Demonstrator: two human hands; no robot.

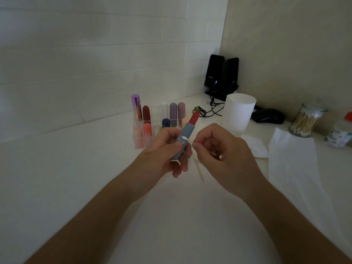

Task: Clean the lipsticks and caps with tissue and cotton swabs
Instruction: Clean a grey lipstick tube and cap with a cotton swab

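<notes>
We grip the uncapped lipstick (186,129) in our left hand (163,150), tilted above the worktop (76,178) so its casing faces our right hand (219,149), which pinches a cotton swab (185,138) against the casing's ridge.

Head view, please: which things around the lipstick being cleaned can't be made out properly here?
Cotton swab: head view, shaft mostly hidden in the right hand.
Lipstick base: head view, covered by left hand fingers.
Orange-capped container: head view, cut by right edge, label blurred.
Speaker lettering: head view, too small.
</notes>
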